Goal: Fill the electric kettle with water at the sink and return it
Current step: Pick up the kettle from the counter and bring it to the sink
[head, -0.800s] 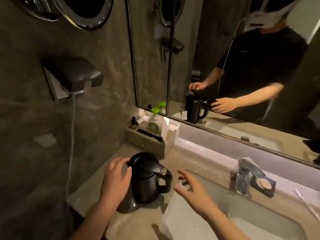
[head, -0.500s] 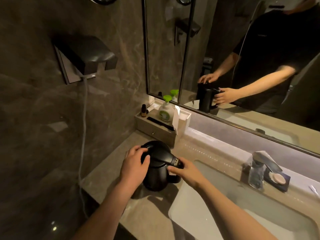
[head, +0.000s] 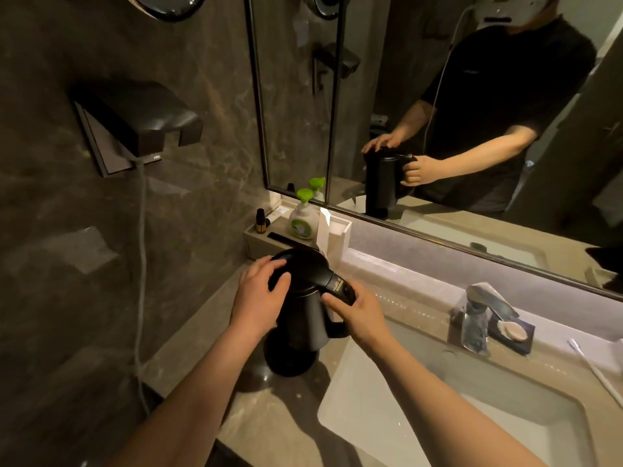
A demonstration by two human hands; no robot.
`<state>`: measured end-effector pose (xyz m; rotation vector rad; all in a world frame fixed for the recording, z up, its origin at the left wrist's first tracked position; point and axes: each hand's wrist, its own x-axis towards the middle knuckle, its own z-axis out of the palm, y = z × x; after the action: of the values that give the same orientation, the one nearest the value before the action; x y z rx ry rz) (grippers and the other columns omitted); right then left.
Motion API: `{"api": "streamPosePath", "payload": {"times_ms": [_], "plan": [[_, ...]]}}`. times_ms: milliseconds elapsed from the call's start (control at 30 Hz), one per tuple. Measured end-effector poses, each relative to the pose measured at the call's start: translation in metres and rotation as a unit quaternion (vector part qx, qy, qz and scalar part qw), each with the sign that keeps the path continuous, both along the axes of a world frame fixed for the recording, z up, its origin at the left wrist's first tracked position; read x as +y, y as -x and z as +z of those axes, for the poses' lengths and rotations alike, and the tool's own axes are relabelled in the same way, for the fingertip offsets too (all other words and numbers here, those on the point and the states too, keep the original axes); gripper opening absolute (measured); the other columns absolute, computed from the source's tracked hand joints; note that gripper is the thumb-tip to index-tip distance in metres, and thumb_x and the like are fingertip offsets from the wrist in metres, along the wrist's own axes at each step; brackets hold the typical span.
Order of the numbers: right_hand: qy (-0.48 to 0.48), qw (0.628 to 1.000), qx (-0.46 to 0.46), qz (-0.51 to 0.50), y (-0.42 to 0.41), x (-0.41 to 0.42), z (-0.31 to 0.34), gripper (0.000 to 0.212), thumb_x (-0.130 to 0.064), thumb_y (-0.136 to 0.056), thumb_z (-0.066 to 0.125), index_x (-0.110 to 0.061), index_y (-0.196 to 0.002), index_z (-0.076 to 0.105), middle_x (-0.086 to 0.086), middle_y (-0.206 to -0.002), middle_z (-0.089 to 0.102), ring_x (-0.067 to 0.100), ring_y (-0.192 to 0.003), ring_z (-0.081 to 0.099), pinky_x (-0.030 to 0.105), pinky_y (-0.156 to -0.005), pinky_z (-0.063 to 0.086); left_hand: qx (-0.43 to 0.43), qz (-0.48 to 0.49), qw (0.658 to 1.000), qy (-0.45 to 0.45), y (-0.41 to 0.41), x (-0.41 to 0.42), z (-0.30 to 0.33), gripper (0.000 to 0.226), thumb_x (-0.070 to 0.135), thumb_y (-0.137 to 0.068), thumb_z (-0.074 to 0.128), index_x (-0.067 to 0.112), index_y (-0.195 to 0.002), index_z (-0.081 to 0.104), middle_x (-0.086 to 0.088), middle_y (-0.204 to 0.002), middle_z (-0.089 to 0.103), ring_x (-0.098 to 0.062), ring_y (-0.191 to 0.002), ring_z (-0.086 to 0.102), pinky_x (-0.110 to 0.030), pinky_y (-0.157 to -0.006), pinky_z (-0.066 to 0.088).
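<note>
A black electric kettle [head: 305, 318] stands on the stone counter [head: 276, 419], left of the white sink [head: 397, 419]. Its round black base [head: 286, 364] shows beneath it; whether the kettle rests on the base or hangs just above it I cannot tell. My left hand [head: 259, 298] lies over the lid with the fingers curved around its left edge. My right hand [head: 359, 315] is closed around the top of the handle. The lid looks closed.
A chrome faucet [head: 478, 315] stands behind the sink, with a soap dish [head: 512, 332] and a toothbrush [head: 596, 372] to its right. A tray [head: 251, 239] with a green-capped soap bottle [head: 302, 219] sits behind the kettle. A wall-mounted unit [head: 135, 119] with a cord [head: 141, 264] hangs left.
My right hand moved from open air over the sink onto the kettle's handle and closed on it. My left hand slid from the kettle's side up onto the lid.
</note>
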<state>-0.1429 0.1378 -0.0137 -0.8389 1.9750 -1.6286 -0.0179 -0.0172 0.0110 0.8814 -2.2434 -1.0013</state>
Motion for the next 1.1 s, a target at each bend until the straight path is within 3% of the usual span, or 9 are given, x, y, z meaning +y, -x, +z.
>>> {"api": "streamPosePath", "payload": {"times_ms": [300, 367, 433, 500, 567, 667, 800, 933, 1100], "plan": [[-0.032, 0.991, 0.099, -0.082, 0.031, 0.081, 0.027, 0.021, -0.025, -0.081, 0.076, -0.035, -0.083, 0.059, -0.013, -0.077, 0.064, -0.011, -0.067, 0.058, 0.008, -0.06, 0.042, 0.063, -0.118, 0.991, -0.03, 0.055, 0.048, 0.018, 0.029, 0.025, -0.091, 0.056, 0.035, -0.118, 0.063, 0.012, -0.129, 0.041, -0.01, -0.128, 0.032, -0.026, -0.103, 0.023], [-0.056, 0.988, 0.111, -0.097, 0.036, 0.103, 0.023, 0.016, -0.031, -0.08, 0.076, -0.033, -0.09, 0.064, -0.011, -0.084, 0.069, -0.005, -0.076, 0.062, 0.017, -0.067, 0.048, 0.085, -0.152, 0.984, -0.02, 0.063, 0.066, 0.022, 0.031, 0.023, -0.092, 0.054, 0.034, -0.119, 0.062, 0.012, -0.131, 0.041, -0.008, -0.127, 0.033, -0.028, -0.105, 0.026], [-0.083, 0.984, 0.106, -0.117, 0.039, 0.124, 0.017, 0.028, -0.037, -0.077, 0.076, -0.021, -0.1, 0.069, -0.002, -0.093, 0.074, 0.011, -0.087, 0.067, 0.032, -0.076, 0.054, 0.108, -0.184, 0.977, -0.006, 0.071, 0.085, 0.03, 0.033, 0.023, -0.092, 0.049, 0.034, -0.12, 0.062, 0.012, -0.134, 0.043, -0.004, -0.127, 0.035, -0.025, -0.103, 0.027], [-0.113, 0.977, 0.103, -0.145, 0.042, 0.147, 0.009, 0.033, -0.041, -0.076, 0.075, -0.02, -0.101, 0.069, -0.001, -0.094, 0.075, 0.015, -0.087, 0.067, 0.035, -0.077, 0.054, 0.116, -0.233, 0.965, -0.017, 0.082, 0.106, 0.041, 0.037, 0.024, -0.09, 0.045, 0.035, -0.122, 0.06, 0.014, -0.136, 0.045, -0.001, -0.127, 0.035, -0.022, -0.102, 0.027], [-0.13, 0.973, 0.093, -0.165, 0.042, 0.17, 0.002, 0.024, -0.041, -0.076, 0.076, -0.027, -0.095, 0.068, -0.006, -0.09, 0.073, 0.015, -0.084, 0.066, 0.034, -0.073, 0.052, 0.111, -0.293, 0.949, -0.042, 0.094, 0.127, 0.046, 0.041, 0.026, -0.089, 0.043, 0.034, -0.126, 0.058, 0.014, -0.137, 0.048, 0.0, -0.128, 0.037, -0.024, -0.104, 0.029], [-0.13, 0.968, 0.062, -0.207, 0.041, 0.207, -0.011, 0.016, -0.039, -0.076, 0.076, -0.033, -0.081, 0.063, -0.012, -0.08, 0.069, 0.008, -0.077, 0.064, 0.025, -0.062, 0.045, 0.088, -0.34, 0.932, -0.091, 0.115, 0.151, 0.038, 0.042, 0.028, -0.088, 0.045, 0.033, -0.129, 0.055, 0.013, -0.134, 0.053, 0.0, -0.125, 0.043, -0.027, -0.104, 0.035], [-0.124, 0.956, 0.009, -0.265, 0.039, 0.254, -0.029, 0.017, -0.037, -0.073, 0.078, -0.03, -0.084, 0.068, -0.011, -0.077, 0.072, 0.005, -0.075, 0.066, 0.025, -0.062, 0.049, 0.042, -0.319, 0.941, -0.104, 0.142, 0.164, 0.006, 0.036, 0.023, -0.091, 0.052, 0.026, -0.127, 0.057, 0.002, -0.13, 0.058, -0.014, -0.119, 0.052, -0.039, -0.1, 0.043], [-0.119, 0.945, -0.051, -0.3, 0.046, 0.292, -0.049, 0.013, -0.024, -0.077, 0.08, -0.019, -0.084, 0.071, -0.007, -0.068, 0.072, 0.014, -0.066, 0.064, 0.033, -0.063, 0.049, -0.057, -0.349, 0.934, -0.06, 0.18, 0.179, -0.019, 0.036, 0.017, -0.088, 0.053, 0.02, -0.124, 0.06, -0.001, -0.125, 0.063, -0.016, -0.115, 0.057, -0.037, -0.101, 0.043], [-0.106, 0.932, -0.12, -0.325, 0.059, 0.313, -0.076, 0.018, -0.02, -0.078, 0.079, -0.005, -0.085, 0.07, -0.005, -0.058, 0.064, 0.011, -0.053, 0.053, 0.027, -0.053, 0.045, -0.147, -0.395, 0.906, 0.05, 0.229, 0.204, -0.037, 0.04, 0.023, -0.089, 0.052, 0.022, -0.128, 0.057, -0.004, -0.132, 0.059, -0.023, -0.118, 0.053, -0.038, -0.098, 0.042]]}}
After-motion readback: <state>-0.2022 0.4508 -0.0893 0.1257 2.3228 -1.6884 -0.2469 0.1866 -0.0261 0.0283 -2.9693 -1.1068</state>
